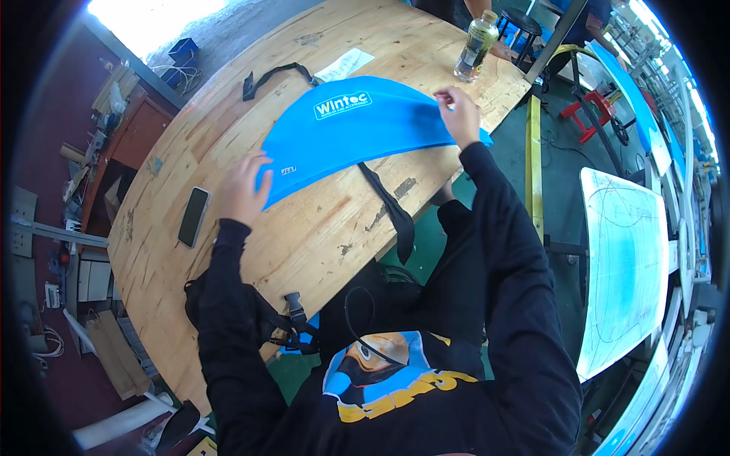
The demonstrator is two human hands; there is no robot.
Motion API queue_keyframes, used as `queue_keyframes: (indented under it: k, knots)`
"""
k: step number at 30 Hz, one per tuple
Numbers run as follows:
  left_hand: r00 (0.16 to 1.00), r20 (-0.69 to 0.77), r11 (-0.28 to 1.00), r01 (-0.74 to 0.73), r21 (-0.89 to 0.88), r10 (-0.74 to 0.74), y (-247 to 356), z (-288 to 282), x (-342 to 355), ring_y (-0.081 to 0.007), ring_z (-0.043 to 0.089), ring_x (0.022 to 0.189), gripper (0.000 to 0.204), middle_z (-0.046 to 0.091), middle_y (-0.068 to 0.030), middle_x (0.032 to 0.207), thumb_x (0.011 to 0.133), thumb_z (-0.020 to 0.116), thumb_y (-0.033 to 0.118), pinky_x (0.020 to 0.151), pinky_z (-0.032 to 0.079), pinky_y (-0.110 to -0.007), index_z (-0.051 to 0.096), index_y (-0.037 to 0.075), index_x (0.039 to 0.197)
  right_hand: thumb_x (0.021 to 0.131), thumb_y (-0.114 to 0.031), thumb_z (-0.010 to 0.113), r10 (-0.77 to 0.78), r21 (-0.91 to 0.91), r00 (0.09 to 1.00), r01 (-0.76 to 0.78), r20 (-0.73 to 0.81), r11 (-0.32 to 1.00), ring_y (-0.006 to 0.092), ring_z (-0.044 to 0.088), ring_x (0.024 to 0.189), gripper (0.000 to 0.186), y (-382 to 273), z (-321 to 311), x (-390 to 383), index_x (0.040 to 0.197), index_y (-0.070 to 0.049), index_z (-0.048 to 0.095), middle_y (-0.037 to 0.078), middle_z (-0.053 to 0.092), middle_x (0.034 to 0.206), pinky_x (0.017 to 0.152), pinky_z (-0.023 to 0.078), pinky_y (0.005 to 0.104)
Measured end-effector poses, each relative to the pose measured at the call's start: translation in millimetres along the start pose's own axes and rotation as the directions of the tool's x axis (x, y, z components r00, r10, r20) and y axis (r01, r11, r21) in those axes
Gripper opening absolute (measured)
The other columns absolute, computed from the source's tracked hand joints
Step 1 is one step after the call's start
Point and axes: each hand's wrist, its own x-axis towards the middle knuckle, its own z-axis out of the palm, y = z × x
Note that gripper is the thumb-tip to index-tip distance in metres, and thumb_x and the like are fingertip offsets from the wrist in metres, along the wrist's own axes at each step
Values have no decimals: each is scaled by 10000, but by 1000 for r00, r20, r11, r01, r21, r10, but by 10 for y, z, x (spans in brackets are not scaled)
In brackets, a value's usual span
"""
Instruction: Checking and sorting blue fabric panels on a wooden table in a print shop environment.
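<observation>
A blue curved fabric panel (350, 137) with a white printed logo lies across the wooden table (152, 266), with black straps (388, 205) emerging from beneath it. My left hand (245, 186) grips the panel's left end, fingers curled at the edge. At the upper right end, my right hand (460, 118) has its fingers bent and pinched on the fabric. A phone (194, 216) lies left of my left hand. A white paper slip (346, 64) sits behind the panel.
A plastic bottle (475, 49) stands at the back right, near another person's hand (502, 50). A black strap with a buckle (295, 308) is at the near edge. A white board (620, 266), yellow rail (532, 167), red stool (589, 114) and cluttered shelving (114, 190) surround the table.
</observation>
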Motion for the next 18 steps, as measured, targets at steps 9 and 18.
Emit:
queue_keyframes:
  k: [9,18]
  knots:
    - [978,209,984,-44,174,7,79,783,22,-342,240,1418,586,266,-98,1546,956,483,419,1139,188,-514,339,171,1467,794,-312,691,101,-411,945,38,310,911,217,638,892,139,-24,579,422,862,-191,689,-1,680,866,825,374,460]
    - [944,327,972,-42,230,-37,97,711,60,-329,170,1445,625,186,-82,1577,967,442,429,1152,147,-516,255,170,1504,800,-258,685,77,-384,976,7,204,923,244,592,983,99,-11,591,549,887,-221,655,1,638,979,876,375,498]
